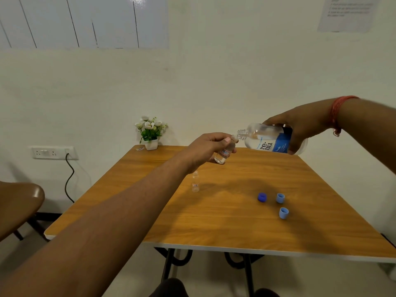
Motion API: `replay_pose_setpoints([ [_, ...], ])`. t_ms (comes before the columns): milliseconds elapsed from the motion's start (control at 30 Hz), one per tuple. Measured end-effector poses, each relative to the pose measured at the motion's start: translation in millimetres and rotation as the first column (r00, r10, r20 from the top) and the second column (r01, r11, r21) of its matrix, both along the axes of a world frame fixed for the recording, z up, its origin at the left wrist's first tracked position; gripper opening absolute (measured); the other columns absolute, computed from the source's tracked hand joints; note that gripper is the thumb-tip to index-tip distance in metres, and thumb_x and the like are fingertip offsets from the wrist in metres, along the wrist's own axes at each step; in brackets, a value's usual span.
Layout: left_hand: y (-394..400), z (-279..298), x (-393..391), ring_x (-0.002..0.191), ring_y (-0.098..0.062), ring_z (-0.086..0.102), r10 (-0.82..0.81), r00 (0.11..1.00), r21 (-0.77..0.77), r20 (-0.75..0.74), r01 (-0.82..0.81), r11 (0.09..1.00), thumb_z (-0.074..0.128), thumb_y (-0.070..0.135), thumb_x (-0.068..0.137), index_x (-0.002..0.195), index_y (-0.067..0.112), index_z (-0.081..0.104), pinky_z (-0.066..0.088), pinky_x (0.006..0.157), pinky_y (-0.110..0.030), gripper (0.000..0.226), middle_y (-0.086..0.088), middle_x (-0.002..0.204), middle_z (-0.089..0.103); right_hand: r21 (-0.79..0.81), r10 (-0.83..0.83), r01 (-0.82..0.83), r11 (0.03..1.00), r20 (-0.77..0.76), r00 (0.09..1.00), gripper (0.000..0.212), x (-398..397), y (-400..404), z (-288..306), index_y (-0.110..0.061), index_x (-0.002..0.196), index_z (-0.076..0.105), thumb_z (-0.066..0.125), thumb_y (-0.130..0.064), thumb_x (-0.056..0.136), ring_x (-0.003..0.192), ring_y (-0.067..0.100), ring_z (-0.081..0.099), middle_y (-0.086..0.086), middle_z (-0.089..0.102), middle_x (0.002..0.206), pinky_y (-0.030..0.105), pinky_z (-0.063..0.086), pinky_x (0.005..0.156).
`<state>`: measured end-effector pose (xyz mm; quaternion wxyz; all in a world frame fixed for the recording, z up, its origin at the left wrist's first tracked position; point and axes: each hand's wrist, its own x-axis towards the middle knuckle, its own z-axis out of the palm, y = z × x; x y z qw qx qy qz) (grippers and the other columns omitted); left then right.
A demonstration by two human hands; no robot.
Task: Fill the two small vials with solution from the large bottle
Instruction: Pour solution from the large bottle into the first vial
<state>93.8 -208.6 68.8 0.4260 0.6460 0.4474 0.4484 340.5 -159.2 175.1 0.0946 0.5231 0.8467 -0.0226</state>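
Pouring step: right hand (304,127) gripping tilted solution bottle (272,140), mouth at 3 o'clock of vial (226,152) pinched in left hand (205,150); tip slowly, mouths aligned.

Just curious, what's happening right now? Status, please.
Left hand holds vial; right hand tips large bottle at its mouth. Second vial waiting on table. Nothing blocking.

clear bottle (276,139) w/ blue-white label, 3 blue caps (280,198) (one darker), woodgrain table (214,221)
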Motion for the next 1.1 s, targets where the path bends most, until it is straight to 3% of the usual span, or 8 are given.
replay_pose_setpoints([
  [133, -0.1, -0.4, 1.1, 0.104, -0.022, 0.067, 0.0, 1.0, -0.003, 0.007, 0.0, 1.0, 0.051, 0.026, 0.105, 0.11, 0.028, 0.07, 0.057, 0.082, -0.039, 0.02, -0.004, 0.106, 0.076, -0.015, -0.028, 0.027, 1.0, -0.027, 0.999, 0.064, 2.9, 6.7, -2.6, -0.039, 0.116, 0.049, 0.087, -0.022, 0.067, 0.116, 0.023, 0.057, 0.002, 0.055, 0.133, 0.039, 0.05, 0.099],
  [300, 0.0, -1.4, 1.1, 0.104, -0.02, 0.068, 0.007, 1.0, 0.0, 0.026, -0.007, 1.0, 0.05, 0.026, 0.105, 0.112, 0.027, 0.07, 0.057, 0.082, -0.039, 0.021, -0.001, 0.103, 0.076, -0.013, 0.016, -0.016, 1.0, 0.004, 1.0, 0.091, 3.2, -7.4, 1.9, -0.025, 0.147, 0.027, 0.08, -0.017, 0.074, 0.102, 0.017, 0.055, 0.0, 0.053, 0.126, 0.027, 0.047, 0.088],
  [600, -0.2, -9.0, 2.1, 0.105, -0.02, 0.068, 0.024, 0.998, -0.011, 0.062, -0.023, 1.0, 0.049, 0.026, 0.105, 0.126, 0.019, 0.065, 0.056, 0.088, -0.041, 0.028, -0.006, 0.111, 0.075, -0.072, 0.056, -0.068, 0.995, -0.155, 0.986, 0.087, 9.9, -8.1, -19.0, -0.028, 0.143, 0.033, 0.082, -0.016, 0.072, 0.097, 0.014, 0.06, -0.006, 0.057, 0.114, 0.025, 0.052, 0.082],
  [767, -1.5, -12.7, 4.1, 0.098, -0.015, 0.068, 0.03, 0.996, -0.008, 0.081, -0.029, 1.0, 0.049, 0.024, 0.106, 0.126, 0.018, 0.065, 0.055, 0.093, -0.045, 0.027, -0.003, 0.107, 0.076, -0.078, 0.058, -0.081, 0.994, -0.259, 0.964, 0.083, 16.2, -5.6, -39.3, -0.031, 0.14, 0.035, 0.082, -0.022, 0.072, 0.093, 0.008, 0.059, -0.011, 0.057, 0.108, 0.015, 0.046, 0.068],
  [933, -2.4, -16.4, 5.5, 0.1, -0.017, 0.067, 0.033, 0.994, -0.006, 0.107, -0.032, 0.999, 0.049, 0.023, 0.105, 0.124, 0.018, 0.066, 0.055, 0.095, -0.049, 0.025, -0.002, 0.107, 0.075, -0.088, 0.056, -0.096, 0.991, -0.381, 0.923, 0.083, 18.9, -5.3, -60.0, -0.035, 0.138, 0.037, 0.084, -0.024, 0.07, 0.095, 0.01, 0.061, -0.012, 0.06, 0.112, 0.018, 0.048, 0.075],
  [1100, -2.1, -21.6, 6.9, 0.102, -0.017, 0.069, 0.06, 0.985, 0.0, 0.161, -0.061, 0.998, 0.051, 0.023, 0.104, 0.124, 0.018, 0.066, 0.057, 0.09, -0.044, 0.025, -0.002, 0.109, 0.075, -0.106, 0.043, -0.123, 0.987, -0.556, 0.83, 0.081, 15.6, -6.2, -90.9, -0.038, 0.135, 0.04, 0.085, -0.027, 0.068, 0.102, 0.01, 0.061, -0.014, 0.061, 0.117, 0.028, 0.053, 0.086],
])
